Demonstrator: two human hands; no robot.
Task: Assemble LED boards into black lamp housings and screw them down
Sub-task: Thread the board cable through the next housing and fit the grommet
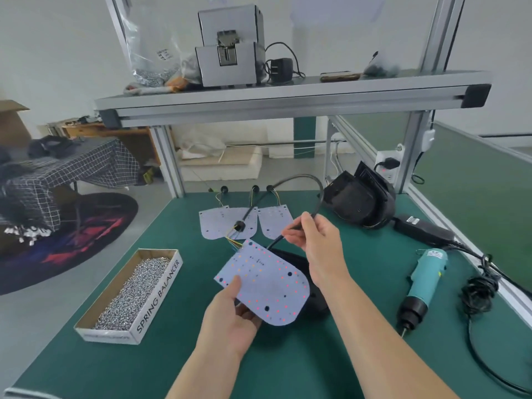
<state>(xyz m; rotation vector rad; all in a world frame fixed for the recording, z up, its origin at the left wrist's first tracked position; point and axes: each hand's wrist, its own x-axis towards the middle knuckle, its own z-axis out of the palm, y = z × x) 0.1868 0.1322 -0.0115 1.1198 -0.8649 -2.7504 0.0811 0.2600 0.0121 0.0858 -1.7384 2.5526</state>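
Note:
My left hand (pixel 230 315) holds a white LED board (pixel 266 286) by its near-left edge, thumb on top, tilted above the green table. A black lamp housing (pixel 299 266) lies under the board, mostly hidden by it. My right hand (pixel 312 237) pinches the board's black cable (pixel 305 180), which loops up and back down to a grommet (pixel 239 226) with coloured wires. Two more LED boards (pixel 227 223) (pixel 275 223) lie flat behind. A stack of black housings (pixel 359 197) sits at the back right.
An open cardboard box of screws (pixel 129 292) stands at the left. A teal electric screwdriver (pixel 420 283) lies at the right with its black cord (pixel 478 292) and power brick (pixel 423 228). An aluminium shelf (pixel 288 96) spans overhead.

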